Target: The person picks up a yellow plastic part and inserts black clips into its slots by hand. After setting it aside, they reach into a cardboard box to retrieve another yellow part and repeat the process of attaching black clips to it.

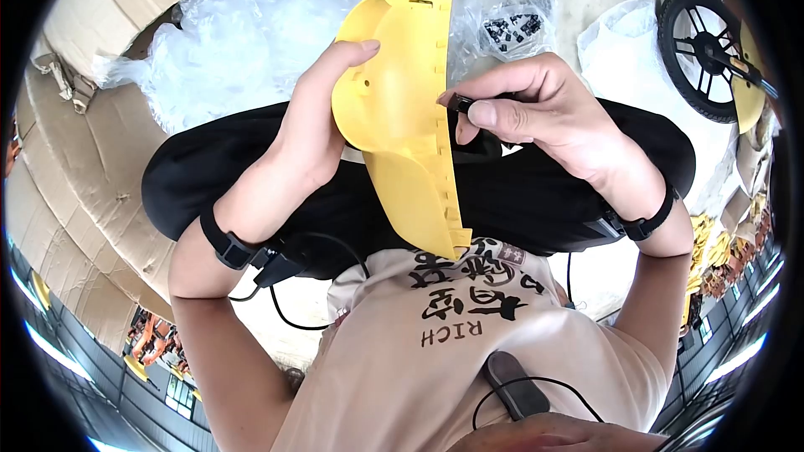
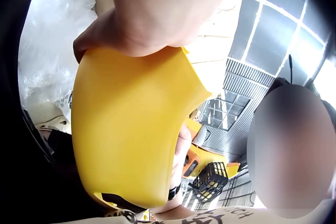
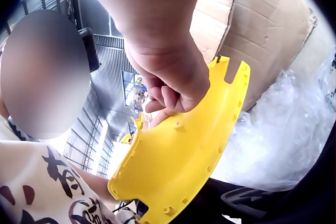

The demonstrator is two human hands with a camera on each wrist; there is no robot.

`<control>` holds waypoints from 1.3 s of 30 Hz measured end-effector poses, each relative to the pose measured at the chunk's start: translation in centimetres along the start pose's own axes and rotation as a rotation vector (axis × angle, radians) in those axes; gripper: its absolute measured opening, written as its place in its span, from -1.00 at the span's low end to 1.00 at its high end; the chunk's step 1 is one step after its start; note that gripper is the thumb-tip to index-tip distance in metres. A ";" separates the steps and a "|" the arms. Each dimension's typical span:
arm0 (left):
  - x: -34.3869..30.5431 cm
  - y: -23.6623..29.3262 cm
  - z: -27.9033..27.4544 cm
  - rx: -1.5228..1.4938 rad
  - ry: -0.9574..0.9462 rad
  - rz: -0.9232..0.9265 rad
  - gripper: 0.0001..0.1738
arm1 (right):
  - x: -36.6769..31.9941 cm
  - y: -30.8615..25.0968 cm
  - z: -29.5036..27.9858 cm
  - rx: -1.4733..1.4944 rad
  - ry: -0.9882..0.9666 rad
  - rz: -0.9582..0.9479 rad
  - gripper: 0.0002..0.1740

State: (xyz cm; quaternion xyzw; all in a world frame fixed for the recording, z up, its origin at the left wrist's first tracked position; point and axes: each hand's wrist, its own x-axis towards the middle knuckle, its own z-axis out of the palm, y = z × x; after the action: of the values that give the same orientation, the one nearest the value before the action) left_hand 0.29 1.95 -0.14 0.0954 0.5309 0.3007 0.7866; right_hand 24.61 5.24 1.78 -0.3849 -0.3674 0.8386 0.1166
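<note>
A curved yellow plastic shell (image 1: 406,75) stands on edge above the person's lap. My left hand (image 1: 311,117) grips it from the left, thumb lying on its surface. Small tabs and slots line the edge that faces right. Close beside that edge, my right hand (image 1: 548,117) pinches a small black clip (image 1: 461,104) between thumb and fingers. In the left wrist view the outer face of the shell (image 2: 126,124) is smooth, and the gripping fingertips are mostly hidden. The hollow inner face of the shell (image 3: 173,155) shows in the right wrist view, where the clip is hidden.
A clear bag of small black parts (image 1: 512,29) lies on the floor ahead. Crumpled clear plastic wrap (image 1: 226,42) and cardboard (image 1: 92,176) spread to the left. A black spoked wheel (image 1: 702,54) and a white bag (image 1: 621,42) are at the right.
</note>
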 end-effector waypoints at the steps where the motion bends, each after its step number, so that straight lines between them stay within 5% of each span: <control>1: 0.1 0.1 -0.1 0.002 0.021 -0.024 -0.35 | 0.1 0.2 -0.1 0.001 -0.002 0.003 -0.69; 9: 0.1 0.5 0.2 0.008 0.104 -0.063 -0.39 | 0.5 0.8 0.1 -0.308 0.070 -0.286 -0.80; 39: 0.4 -0.6 0.4 0.026 0.127 -0.068 -0.44 | 0.9 1.8 1.9 -0.318 0.080 -0.339 -0.90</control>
State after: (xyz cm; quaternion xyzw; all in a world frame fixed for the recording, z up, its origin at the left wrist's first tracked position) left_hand 1.02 1.72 -0.52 0.0683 0.5866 0.2724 0.7596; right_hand 22.81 3.39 0.82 -0.3640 -0.5495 0.7227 0.2081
